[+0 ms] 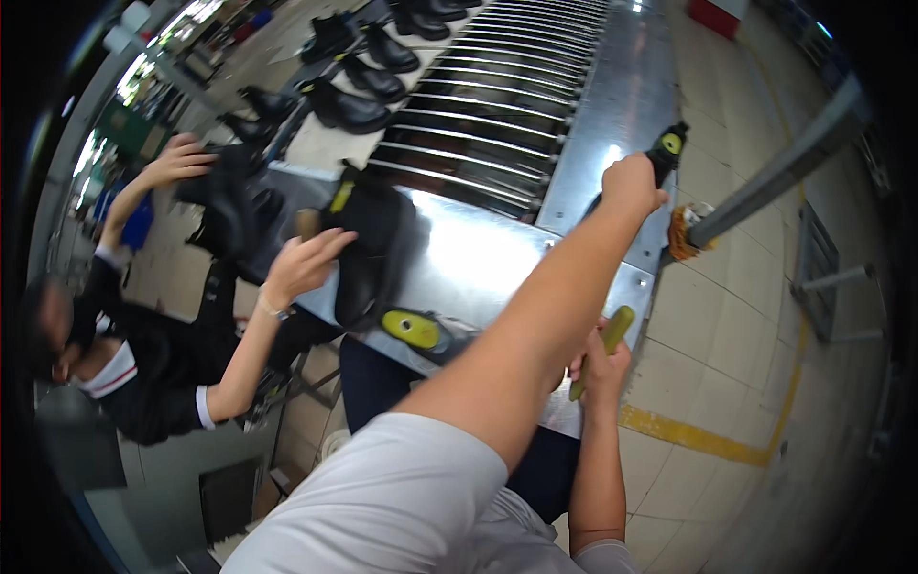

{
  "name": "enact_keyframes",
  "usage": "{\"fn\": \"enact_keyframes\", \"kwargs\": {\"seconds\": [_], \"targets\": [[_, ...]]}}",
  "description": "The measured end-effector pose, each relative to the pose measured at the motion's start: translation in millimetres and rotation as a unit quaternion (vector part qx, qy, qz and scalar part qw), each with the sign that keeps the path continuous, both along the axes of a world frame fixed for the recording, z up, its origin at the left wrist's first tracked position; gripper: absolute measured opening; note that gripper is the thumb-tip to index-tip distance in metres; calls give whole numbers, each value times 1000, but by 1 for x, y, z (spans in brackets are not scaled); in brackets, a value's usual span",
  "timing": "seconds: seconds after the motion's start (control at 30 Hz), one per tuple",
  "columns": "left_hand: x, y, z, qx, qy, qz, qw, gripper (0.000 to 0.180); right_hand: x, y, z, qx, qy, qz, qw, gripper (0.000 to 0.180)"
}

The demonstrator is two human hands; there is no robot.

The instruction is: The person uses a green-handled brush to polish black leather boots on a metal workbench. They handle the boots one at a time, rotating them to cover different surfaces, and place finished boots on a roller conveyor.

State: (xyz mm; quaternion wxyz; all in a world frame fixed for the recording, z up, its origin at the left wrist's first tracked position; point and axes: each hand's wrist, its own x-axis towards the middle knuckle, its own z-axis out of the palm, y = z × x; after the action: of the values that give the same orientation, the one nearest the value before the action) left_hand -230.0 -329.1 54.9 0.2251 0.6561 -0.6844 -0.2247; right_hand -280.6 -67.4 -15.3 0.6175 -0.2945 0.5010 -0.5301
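My left arm reaches across the table to its far right edge. There my left hand (633,187) is closed on a dark shoe-shaped piece (668,151) with a round lime-green end; the fingers hide much of it. Close to my body, under the left arm, my right hand (602,368) grips a yellow-green elongated bar (617,330), whose kind I cannot make out. Left of my forearm lies a dark shoe-shaped piece (449,341) with a lime-green oval top and a hole in it. Beside it stands a blurred black boot (368,249) with a yellow-green strip.
A co-worker at the left has one hand (304,263) at the black boot and the other (182,161) near blurred dark boots. Beyond the metal table (469,249) runs a roller conveyor (488,115). Several black boots (349,105) stand alongside. A grey post (775,167) slants at the right.
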Motion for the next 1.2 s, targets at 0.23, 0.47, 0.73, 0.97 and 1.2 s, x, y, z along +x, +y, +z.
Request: {"fn": "enact_keyframes", "kwargs": {"seconds": [0.23,0.47,0.73,0.97,1.2], "targets": [[232,48,126,202,-458,-102,860,99,-7,-3,2,-19,-23,8,1000,31],[351,180,61,31,-124,46,991,98,-7,-4,9,-16,-17,15,1000,31],[324,167,51,-108,-5,69,992,66,-18,-1,3,-30,-54,30,998,35],[209,31,70,-199,-102,-80,971,63,-16,-2,4,-33,-79,37,996,36],[36,-33,34,-141,-29,66,987,44,-15,-3,-3,-45,-101,2,994,36]]}}
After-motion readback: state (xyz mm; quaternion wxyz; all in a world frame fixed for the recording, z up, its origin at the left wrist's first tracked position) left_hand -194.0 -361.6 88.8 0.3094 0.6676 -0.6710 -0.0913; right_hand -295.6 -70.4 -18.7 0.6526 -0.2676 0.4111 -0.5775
